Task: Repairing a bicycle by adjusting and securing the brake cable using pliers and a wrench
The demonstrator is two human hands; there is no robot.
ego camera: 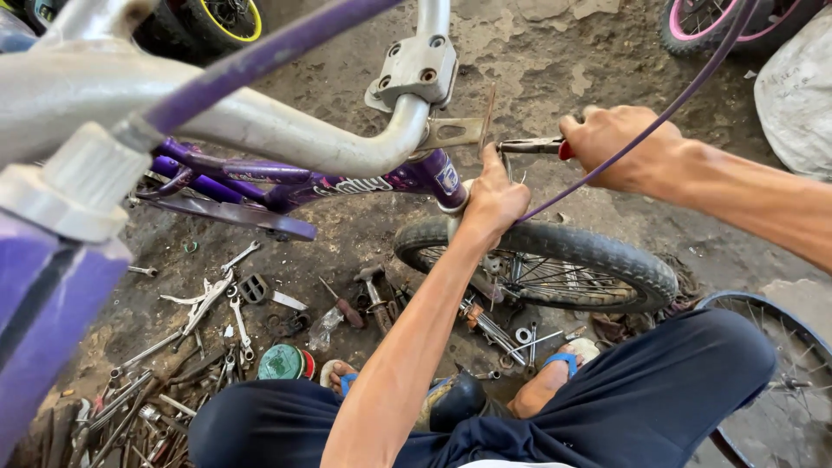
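A purple child's bicycle (329,186) with grey handlebars (260,130) stands in front of me, its front wheel (555,260) turned sideways. My right hand (620,147) is shut on red-handled pliers (533,146), whose jaws point left at a flat metal bracket (455,132) under the stem clamp (416,69). My left hand (494,198) reaches up just below the pliers' jaws, fingers pinched at a small part by the bracket. A purple brake cable (659,117) runs across my right hand.
Wrenches, spanners and other tools (208,303) lie scattered on the dirt floor at the lower left, with a green tin (282,362). A loose wheel rim (780,381) is at the right, a pink-rimmed wheel (711,22) at the top right, a white sack (797,87) beside it.
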